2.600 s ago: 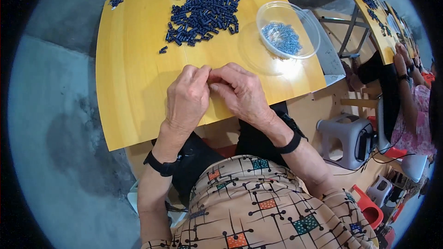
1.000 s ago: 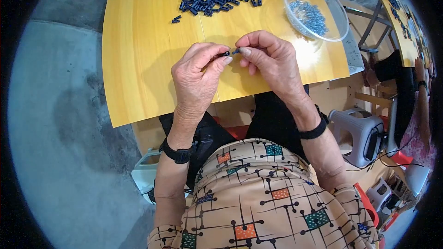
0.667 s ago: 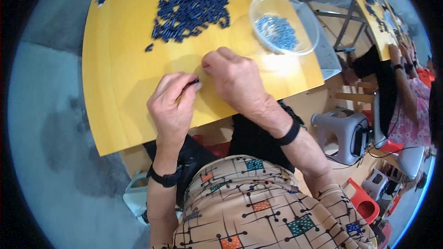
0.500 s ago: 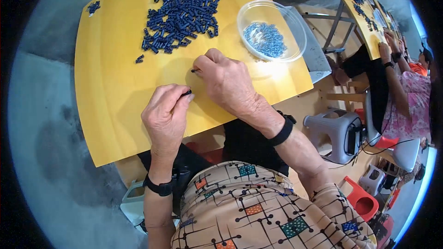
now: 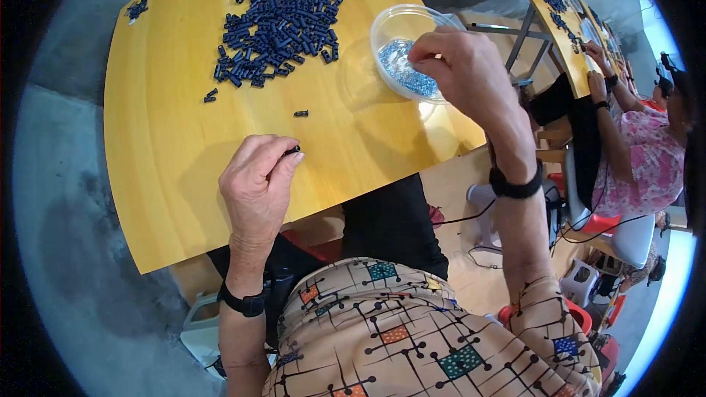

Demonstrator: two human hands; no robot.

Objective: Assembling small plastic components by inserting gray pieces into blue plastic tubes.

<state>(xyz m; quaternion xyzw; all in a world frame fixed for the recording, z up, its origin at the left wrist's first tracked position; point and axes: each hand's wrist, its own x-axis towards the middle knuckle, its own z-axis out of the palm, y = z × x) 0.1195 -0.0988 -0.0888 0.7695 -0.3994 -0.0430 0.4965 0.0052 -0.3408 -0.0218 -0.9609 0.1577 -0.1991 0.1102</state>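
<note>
Head: right hand (image 5: 474, 73) over bowl (image 5: 388, 26)

A beige shirt (image 5: 368, 309) is displaying black lines around orange, green and blue spotted patches (image 5: 460, 362); black trousers (image 5: 390, 220) are covering the legs; black bands (image 5: 517, 187) are encircling both wrists

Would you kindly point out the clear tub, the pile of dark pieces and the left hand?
Clear tub (image 5: 398, 23), head view: bare inside wall.
Pile of dark pieces (image 5: 282, 26), head view: its middle.
Left hand (image 5: 255, 178), head view: back of the hand.
</note>
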